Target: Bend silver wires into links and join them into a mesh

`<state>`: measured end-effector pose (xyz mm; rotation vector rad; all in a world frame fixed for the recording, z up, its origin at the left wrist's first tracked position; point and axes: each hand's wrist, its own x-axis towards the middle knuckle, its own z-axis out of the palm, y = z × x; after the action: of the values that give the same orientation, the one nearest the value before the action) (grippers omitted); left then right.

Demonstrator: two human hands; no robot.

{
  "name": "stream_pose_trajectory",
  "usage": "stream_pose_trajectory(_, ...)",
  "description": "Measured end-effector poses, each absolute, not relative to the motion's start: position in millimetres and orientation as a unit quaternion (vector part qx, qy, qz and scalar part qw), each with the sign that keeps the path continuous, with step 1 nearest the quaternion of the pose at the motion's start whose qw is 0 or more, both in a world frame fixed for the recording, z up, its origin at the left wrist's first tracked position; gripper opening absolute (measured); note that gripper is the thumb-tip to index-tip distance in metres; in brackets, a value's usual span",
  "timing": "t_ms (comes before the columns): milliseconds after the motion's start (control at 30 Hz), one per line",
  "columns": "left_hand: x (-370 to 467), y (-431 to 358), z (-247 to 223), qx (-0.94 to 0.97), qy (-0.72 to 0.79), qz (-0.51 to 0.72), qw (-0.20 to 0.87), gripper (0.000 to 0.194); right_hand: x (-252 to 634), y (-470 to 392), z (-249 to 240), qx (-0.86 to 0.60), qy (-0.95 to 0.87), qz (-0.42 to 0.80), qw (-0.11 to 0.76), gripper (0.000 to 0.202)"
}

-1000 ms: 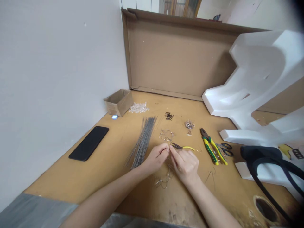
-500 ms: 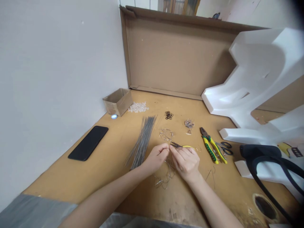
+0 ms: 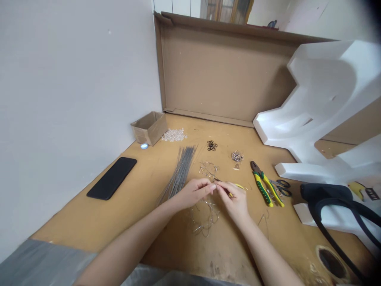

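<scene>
My left hand [image 3: 200, 192] and my right hand [image 3: 233, 197] meet fingertip to fingertip near the middle of the wooden table. Both pinch something small and thin, too fine to make out. Beneath and behind my right fingers lie yellow-handled small pliers [image 3: 239, 185], mostly covered. Left of my left hand is a bundle of straight grey wires [image 3: 182, 169]. A tangle of bent wire pieces [image 3: 205, 218] lies just below my hands, and another group of bent wires [image 3: 208, 169] just beyond them.
Green-and-yellow pliers [image 3: 264, 184] and black-handled scissors [image 3: 282, 186] lie right. Farther back are black rings [image 3: 212, 145], a metal pile [image 3: 237, 155], clear small pieces [image 3: 175, 135] and a cardboard box [image 3: 149, 128]. A black phone [image 3: 112, 178] lies left; white foam [image 3: 321, 87] stands right.
Both hands have turned slightly, with the fingertips still together. My right fingers now cover more of the small pliers. The whole view has shifted a little.
</scene>
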<state>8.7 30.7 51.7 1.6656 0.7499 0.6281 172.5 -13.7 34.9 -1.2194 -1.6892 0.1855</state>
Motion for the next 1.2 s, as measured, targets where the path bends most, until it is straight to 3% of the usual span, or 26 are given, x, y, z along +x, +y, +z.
stream_pose_trajectory(200, -25, 40, 65, 0.752, 0.4, 0.251, 0.459, 0.028, 181, -10, 34, -0.556, -0.655, 0.124, 0.497, 0.016)
stream_pose_trajectory(367, -39, 31, 34, 0.8, 0.4, 0.17, 0.413, 0.029, 185, -7, 31, -0.539, -0.711, 0.157, 0.423, 0.015)
stream_pose_trajectory(733, -14, 37, 19, 0.869, 0.318, 0.14, 0.352, 0.02, 190, -12, 37, -0.539, -0.8, 0.155, 0.213, 0.016)
stream_pose_trajectory(1200, -10, 34, 0, 0.879, 0.327, 0.13, 0.323, 0.014, 179, -12, 28, -0.525, -0.827, 0.146, 0.136, 0.014)
